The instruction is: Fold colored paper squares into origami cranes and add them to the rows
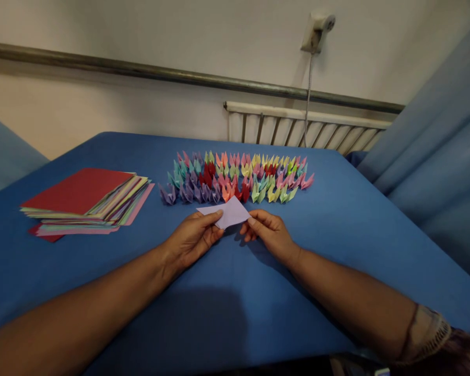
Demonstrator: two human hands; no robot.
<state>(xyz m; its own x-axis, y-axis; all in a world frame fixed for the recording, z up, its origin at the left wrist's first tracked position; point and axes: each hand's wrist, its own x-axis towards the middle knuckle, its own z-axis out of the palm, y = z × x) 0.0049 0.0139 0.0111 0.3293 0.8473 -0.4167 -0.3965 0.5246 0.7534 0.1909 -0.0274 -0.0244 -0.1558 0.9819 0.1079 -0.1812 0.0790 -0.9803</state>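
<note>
A pale lilac sheet of origami paper (233,213), partly folded with pointed corners, is held between my two hands above the blue-covered table. My left hand (196,235) pinches its left part, thumb on top and fingers beneath. At the right corner, my right hand (269,233) grips the paper between thumb and forefinger, the other fingers curled. Just beyond the paper stand rows of folded paper cranes (272,194) in purple, red, pink, yellow, green and turquoise. The underside of the folded paper is hidden from me.
On the left lies a stack of coloured paper sheets (86,190), a red one on top. The blue table (329,303) reaches a wall with a metal rail (160,73), a radiator (297,125) and a plugged-in socket (315,36). A blue curtain (434,156) hangs at right.
</note>
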